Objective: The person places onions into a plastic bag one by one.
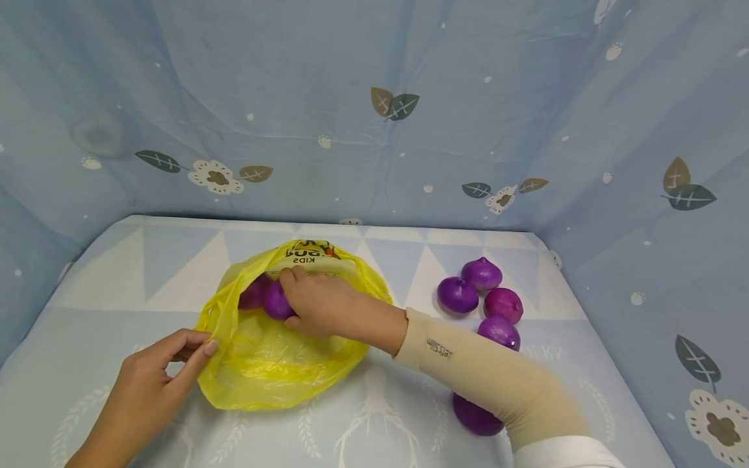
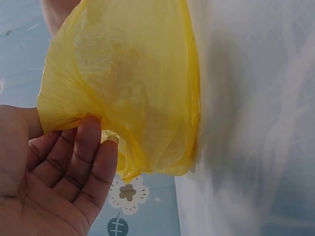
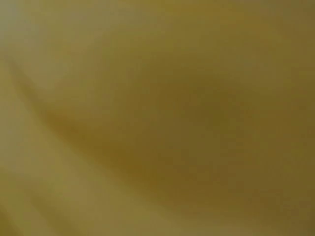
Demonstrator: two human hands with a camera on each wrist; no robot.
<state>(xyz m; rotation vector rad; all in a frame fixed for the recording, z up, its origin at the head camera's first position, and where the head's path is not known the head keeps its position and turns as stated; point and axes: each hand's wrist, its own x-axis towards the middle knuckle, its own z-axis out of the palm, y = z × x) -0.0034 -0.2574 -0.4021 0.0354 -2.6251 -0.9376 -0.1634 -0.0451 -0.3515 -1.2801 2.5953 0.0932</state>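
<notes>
A yellow plastic bag [image 1: 281,387] lies on the table with its mouth open toward me. My left hand [image 1: 153,376] pinches the left edge of the bag's rim between thumb and fingers; the left wrist view shows the film [image 2: 133,73] bunched at the fingertips. Inside the bag, my right hand [image 1: 322,304] grips a glossy purple onion [image 1: 277,301], its far side covered by the fingers. Another purple onion [image 1: 253,294] sits deeper in, to the left. Only blurred yellow film [image 3: 162,113] fills the right wrist view.
Several purple onions stand on the right of the table, among them a dark one [image 1: 458,296] and a reddish one [image 1: 503,305]. One more onion [image 1: 476,416] is partly covered by my right sleeve [image 1: 480,367]. A blue patterned curtain [image 1: 328,117] encloses the table.
</notes>
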